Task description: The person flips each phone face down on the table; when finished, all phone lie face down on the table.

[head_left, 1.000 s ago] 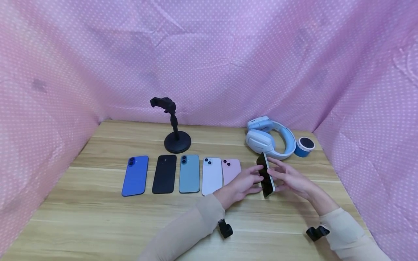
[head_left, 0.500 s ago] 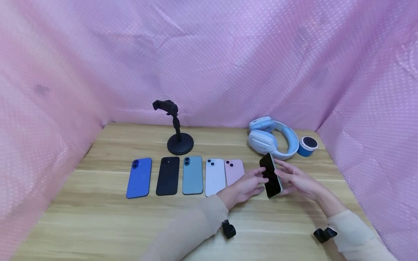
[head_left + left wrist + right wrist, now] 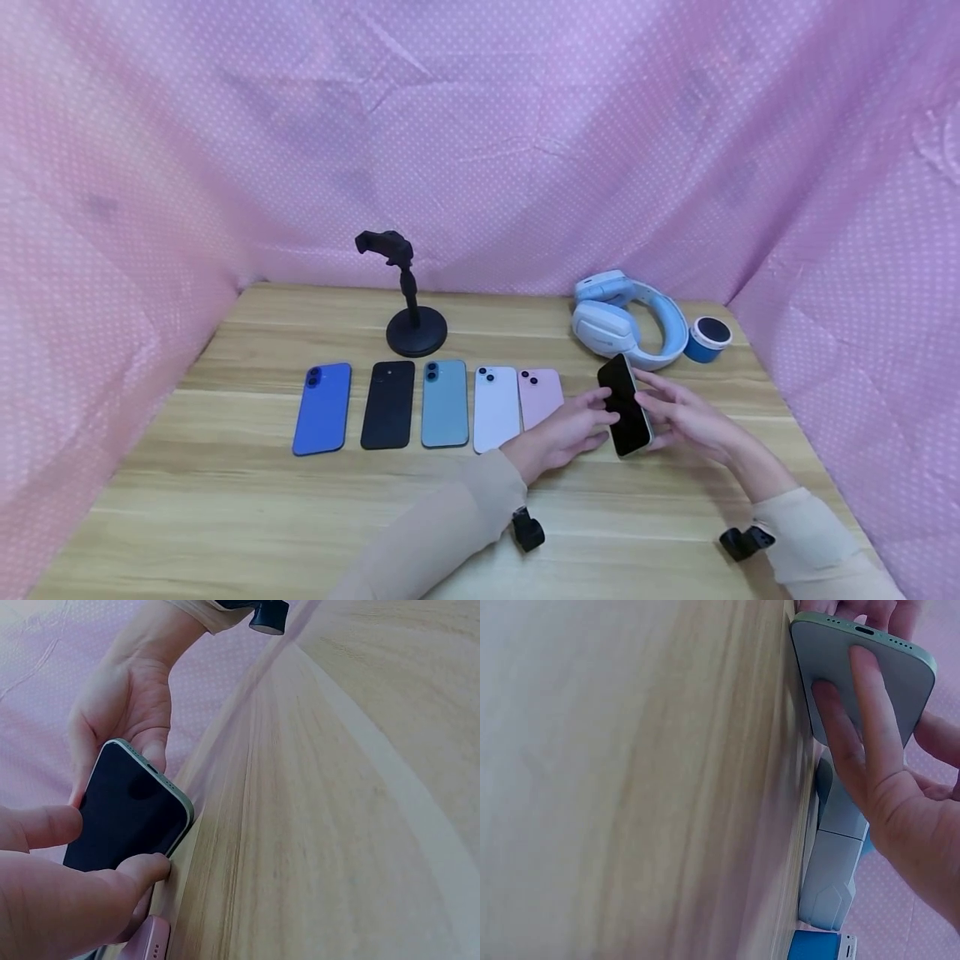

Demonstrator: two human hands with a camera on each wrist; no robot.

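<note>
Both my hands hold a smartphone (image 3: 626,408) tilted over the right part of the table, black screen facing up and left. Fingers of my left hand (image 3: 566,427) lie on the screen, and one of its fingertips sits at the lower long edge in the left wrist view. My right hand (image 3: 686,417) grips from the other side. In the right wrist view two of its fingers (image 3: 877,712) press the pale back, and a further digit touches the side edge. Just left of the hands lies a pink phone (image 3: 540,396), partly covered by the left hand.
Left of the pink phone, a white phone (image 3: 496,408), a teal phone (image 3: 445,404), a black phone (image 3: 387,406) and a blue phone (image 3: 322,408) lie in a row. Behind stand a black phone stand (image 3: 415,329), pale blue headphones (image 3: 603,329) and a small blue speaker (image 3: 707,342).
The phone has turned from nearly edge-on so that its screen shows more, mostly between the first two frames. The hands have shifted slightly right with it; the camera view has also moved a little.
</note>
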